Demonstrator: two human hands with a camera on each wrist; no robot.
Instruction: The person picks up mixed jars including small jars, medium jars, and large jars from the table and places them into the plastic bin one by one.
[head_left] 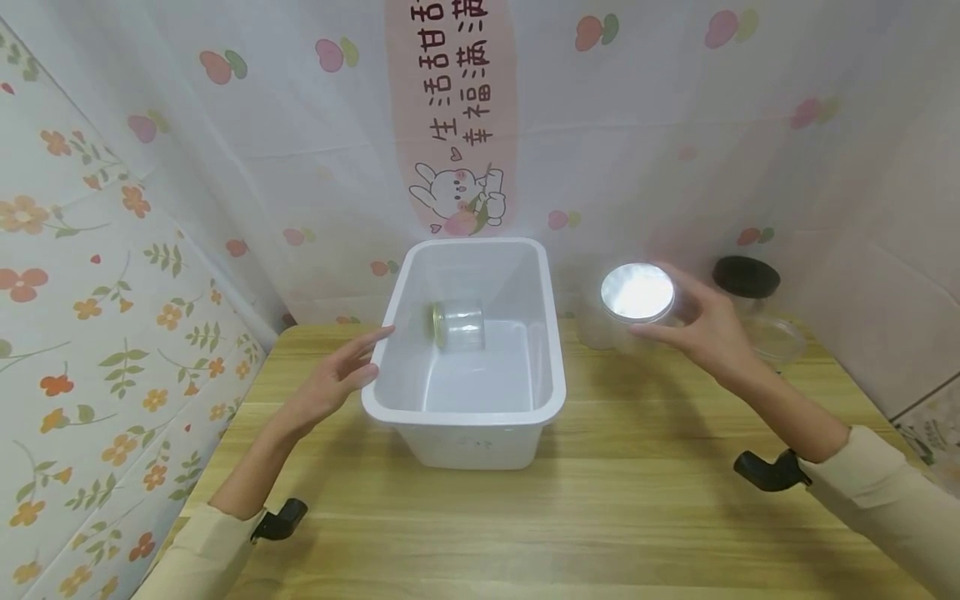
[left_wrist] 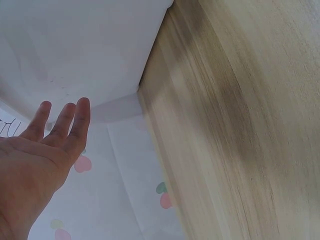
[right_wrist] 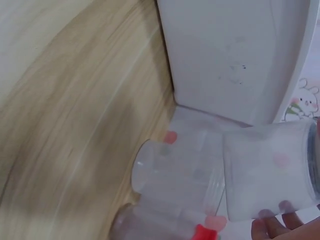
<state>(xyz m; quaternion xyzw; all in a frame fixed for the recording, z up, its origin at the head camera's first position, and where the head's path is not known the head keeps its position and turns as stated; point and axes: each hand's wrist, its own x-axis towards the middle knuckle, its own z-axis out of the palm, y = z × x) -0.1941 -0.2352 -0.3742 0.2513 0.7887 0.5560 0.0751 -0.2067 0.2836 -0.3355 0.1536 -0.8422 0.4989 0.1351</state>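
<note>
My right hand (head_left: 708, 329) grips a clear plastic jar with a shiny silver lid (head_left: 637, 292), lifted above the table to the right of a white plastic tub (head_left: 555, 367). Its fingers curl around the jar's wall in the right wrist view, where the clear body (right_wrist: 267, 172) shows. Inside the tub, a clear jar with a gold lid (head_left: 461, 325) lies on its side. My left hand (head_left: 330, 383) is at the tub's left rim, fingers extended and holding nothing. In the left wrist view the left hand (left_wrist: 45, 155) has its fingers straight beside the tub wall (left_wrist: 75, 50).
Another clear jar (right_wrist: 175, 175) stands on the wooden table (head_left: 600, 517) behind the held one, beside a further container with a red part (right_wrist: 204, 233). A black-lidded container (head_left: 746, 277) and a clear round one (head_left: 776, 340) stand at the right. Printed curtains (head_left: 300, 150) hang behind.
</note>
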